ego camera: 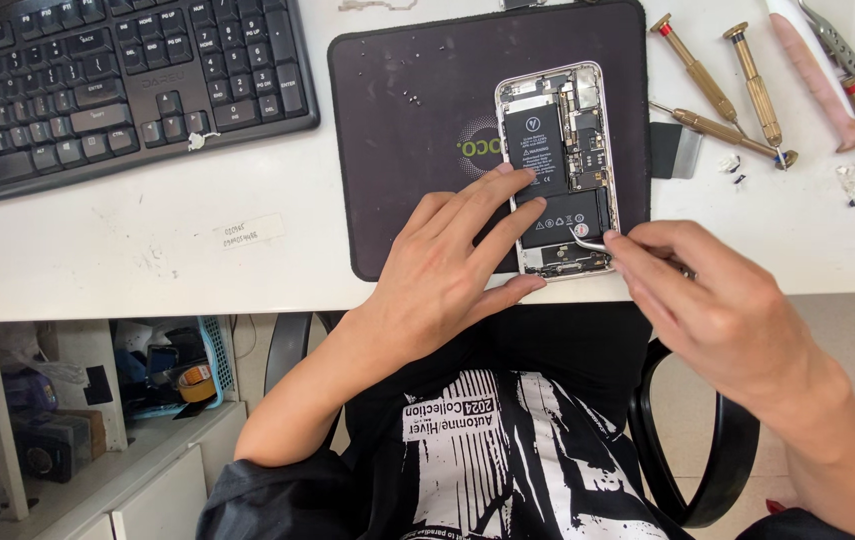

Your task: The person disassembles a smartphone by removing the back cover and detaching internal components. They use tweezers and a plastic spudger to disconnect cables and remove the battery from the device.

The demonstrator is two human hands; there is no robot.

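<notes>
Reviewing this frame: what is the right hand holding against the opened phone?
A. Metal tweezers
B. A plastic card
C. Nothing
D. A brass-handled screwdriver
A: the right hand pinches slim metal tweezers whose curved tip touches the lower part of the opened phone, while the brass-handled screwdrivers lie untouched on the table.

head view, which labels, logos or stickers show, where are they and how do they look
Battery label: inside the opened phone on the dark mat, black rectangle with small white print and symbols.
Mat logo: mat centre, partly under the phone, green lettering with a dotted ring.
Paper sticker: white table, below the keyboard, small white strip with dark print.
Shirt print: bottom centre, white on black.
</notes>
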